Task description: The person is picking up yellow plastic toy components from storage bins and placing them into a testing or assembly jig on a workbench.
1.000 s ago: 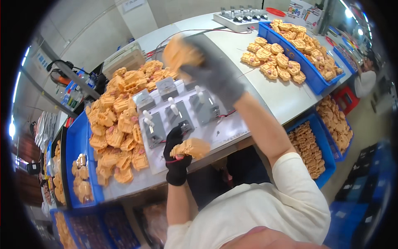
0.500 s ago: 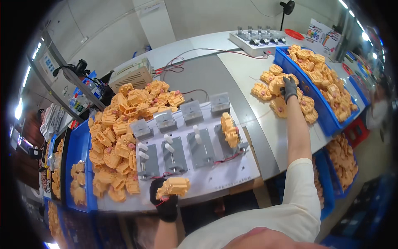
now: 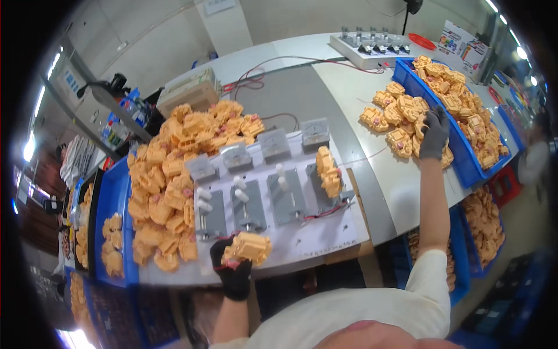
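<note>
My left hand point(image 3: 234, 273), in a black glove, is closed around a yellow-orange plastic housing point(image 3: 251, 247) at the front edge of the table. My right hand point(image 3: 436, 136), in a dark grey glove, reaches far right over a loose group of similar housings point(image 3: 400, 110) beside a blue bin. Its fingers lie against a housing at the group's right side; whether they grip it is not clear. Between my hands stands a white test board point(image 3: 325, 237) with grey fixtures point(image 3: 286, 198), white knobs and clear-topped meters point(image 3: 274, 144). Another housing point(image 3: 329, 171) sits upright on the rightmost fixture.
A large heap of housings point(image 3: 168, 174) covers the table's left side, beside a blue tray point(image 3: 110, 203). The blue bin point(image 3: 459, 163) full of housings stands at right. Behind are a beige instrument point(image 3: 187, 93), red cables point(image 3: 256, 75) and a second white test board point(image 3: 372, 55).
My right hand has moved rightward across the loose housings, closer to the blue bin. My left hand still holds its housing, nearly in place. The view has shifted slightly.
</note>
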